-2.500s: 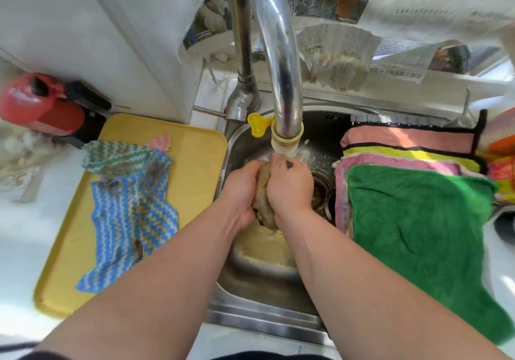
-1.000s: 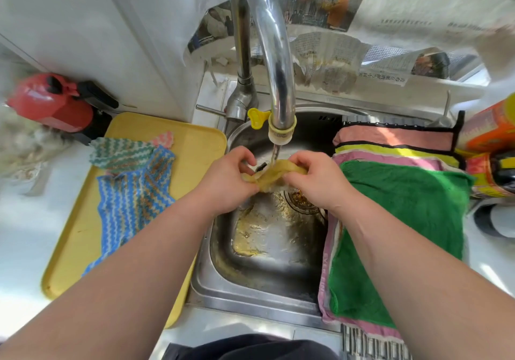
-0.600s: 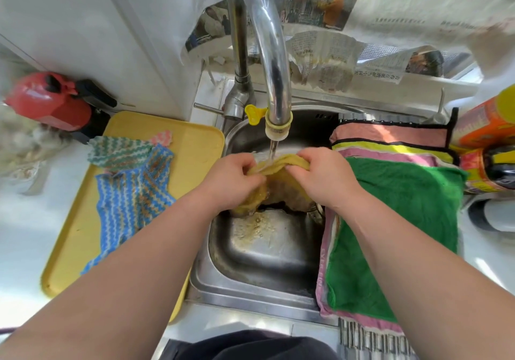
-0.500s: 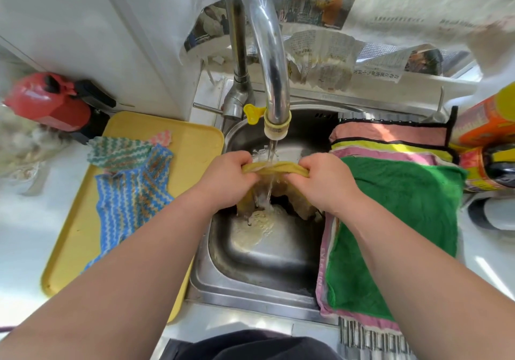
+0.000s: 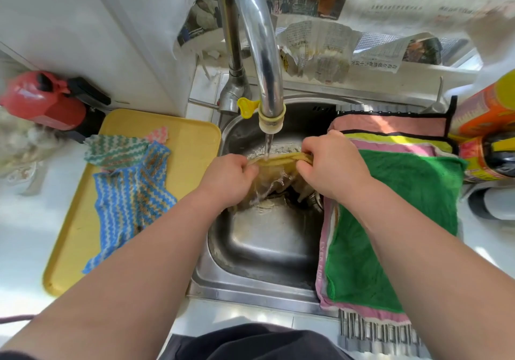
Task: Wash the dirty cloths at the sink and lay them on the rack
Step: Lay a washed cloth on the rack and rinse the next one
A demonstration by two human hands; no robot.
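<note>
A wet yellow-brown cloth (image 5: 274, 168) hangs stretched over the steel sink (image 5: 250, 278), right under the water running from the tap (image 5: 264, 52). My left hand (image 5: 227, 177) grips its left end and my right hand (image 5: 330, 164) grips its right end. Two zigzag-patterned cloths, one blue (image 5: 131, 198) and one green (image 5: 114, 152), lie on the yellow tray (image 5: 189, 147) left of the sink. A green cloth (image 5: 390, 220) lies on top of pink (image 5: 390, 125) and yellow ones on the rack (image 5: 379, 334) over the sink's right side.
A red appliance (image 5: 41, 100) stands at the far left behind the tray. Orange and yellow containers (image 5: 490, 125) crowd the right edge. Newspaper (image 5: 334, 47) hangs along the wall behind the tap. A white cabinet (image 5: 83, 25) rises at the back left.
Earlier both hands squeezed the cloth into a bunch under the tap. They have since pulled it open and now hold it stretched wide under the running water.
</note>
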